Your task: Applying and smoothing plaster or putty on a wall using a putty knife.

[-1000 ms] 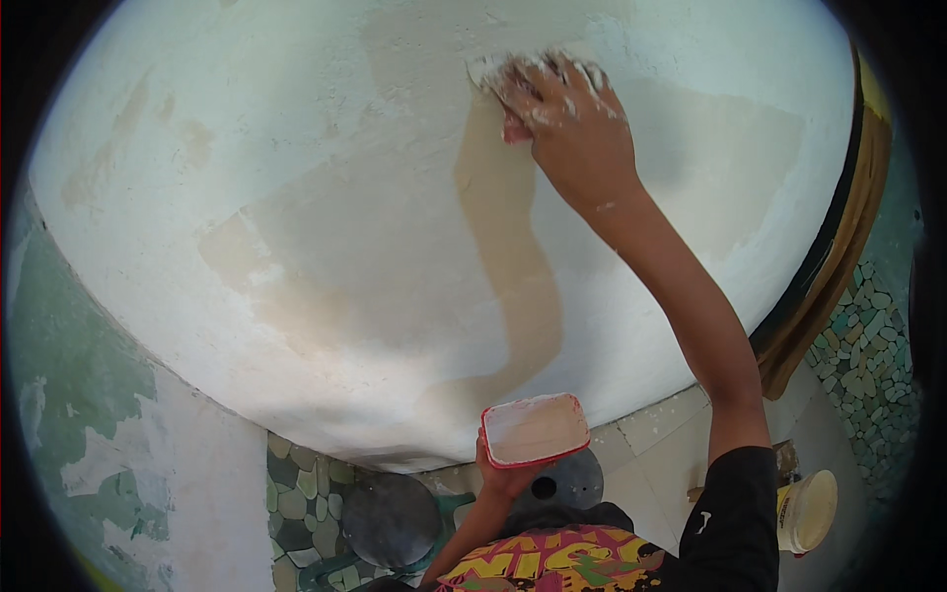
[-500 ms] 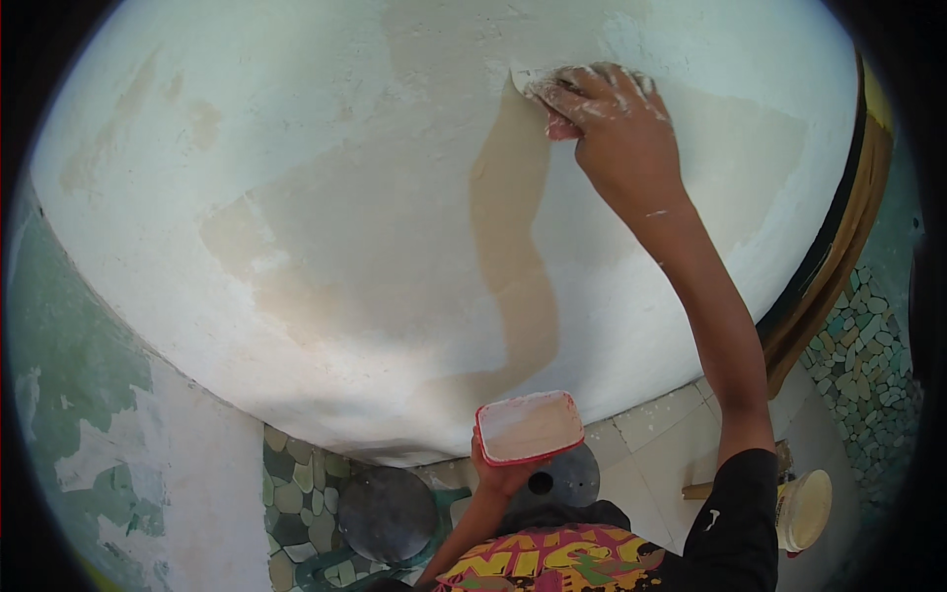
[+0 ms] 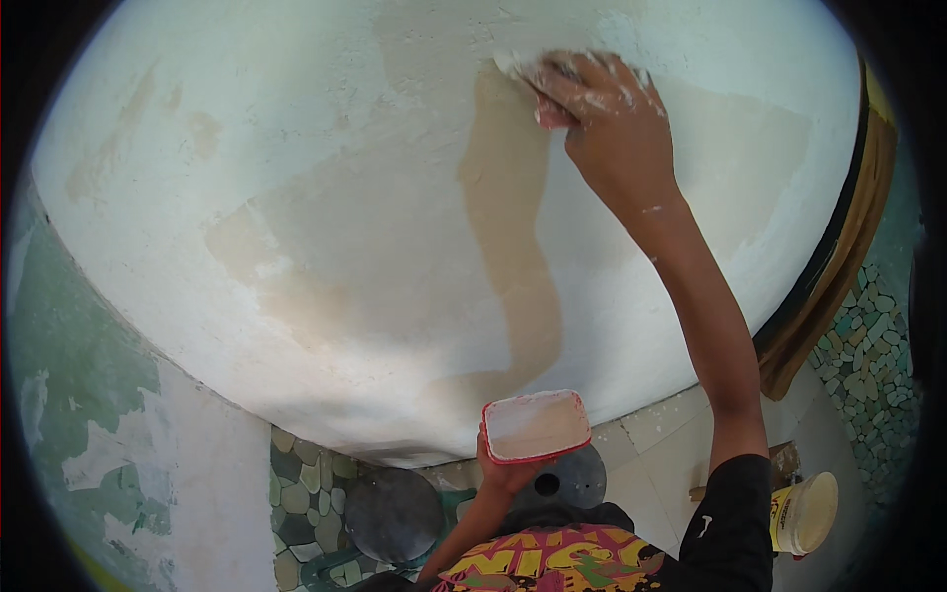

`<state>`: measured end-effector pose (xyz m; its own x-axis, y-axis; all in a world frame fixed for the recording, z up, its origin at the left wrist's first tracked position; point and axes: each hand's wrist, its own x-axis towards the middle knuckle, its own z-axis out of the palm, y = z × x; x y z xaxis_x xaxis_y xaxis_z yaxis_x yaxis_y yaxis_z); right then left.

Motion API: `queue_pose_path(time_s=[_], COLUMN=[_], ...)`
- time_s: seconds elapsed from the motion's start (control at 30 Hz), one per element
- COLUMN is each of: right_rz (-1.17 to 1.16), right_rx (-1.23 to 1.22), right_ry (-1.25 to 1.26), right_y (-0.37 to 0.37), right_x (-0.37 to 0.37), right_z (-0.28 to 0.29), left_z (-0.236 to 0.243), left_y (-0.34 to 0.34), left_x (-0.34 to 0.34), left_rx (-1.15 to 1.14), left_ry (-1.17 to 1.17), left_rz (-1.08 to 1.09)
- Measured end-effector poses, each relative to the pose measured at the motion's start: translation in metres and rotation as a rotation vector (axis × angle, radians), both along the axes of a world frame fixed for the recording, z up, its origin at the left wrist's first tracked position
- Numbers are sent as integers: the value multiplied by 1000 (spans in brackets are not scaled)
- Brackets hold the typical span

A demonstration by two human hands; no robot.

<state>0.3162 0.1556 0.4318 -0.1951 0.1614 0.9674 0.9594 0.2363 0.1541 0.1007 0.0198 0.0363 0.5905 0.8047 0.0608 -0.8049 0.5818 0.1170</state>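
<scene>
From where I stand, the right hand (image 3: 621, 128) is up high at the wall (image 3: 631, 326), its fingers smeared with white and bunched in a curled grip round a small pinkish tool (image 3: 554, 115). A pale edge of that tool pokes out to the left of the fingertips, by the look of it against the wall, though it's blurred and the fingers hide most of the rest. Lower down, the left hand (image 3: 503, 478) has its fingers wrapped round the near left side and underside of a red-rimmed tub (image 3: 541, 458), its mouth facing up and back toward the wearer, pale paste (image 3: 538, 426) inside. How tight that hold is I can't tell.

A tan strip (image 3: 505, 197) runs from beneath the tool down the wall, swinging left near the foot, just above the tub. Around it spreads a broad greyish patch (image 3: 345, 207), with tan blotches at its left.

Below the wall, a dark round stool top (image 3: 395, 515) stands left of the left forearm, and a grey one with a hole (image 3: 582, 476) sits partly behind the tub. Over by the right sleeve (image 3: 735, 513) there's a yellow-and-white bucket (image 3: 786, 518) on pale tiles (image 3: 651, 488)
</scene>
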Motion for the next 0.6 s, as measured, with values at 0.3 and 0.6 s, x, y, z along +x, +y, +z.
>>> queue_pose_path(time_s=[0.3, 0.6], right_rz=[-2, 13], right_rx=[47, 43], right_ry=[-44, 38], right_y=[14, 12], right_x=[-37, -23], right_z=[-6, 23], left_z=[-4, -7], left_y=[-3, 0], left_x=[0, -7], left_rx=[5, 23], left_ry=[-58, -69], left_rz=[-25, -33])
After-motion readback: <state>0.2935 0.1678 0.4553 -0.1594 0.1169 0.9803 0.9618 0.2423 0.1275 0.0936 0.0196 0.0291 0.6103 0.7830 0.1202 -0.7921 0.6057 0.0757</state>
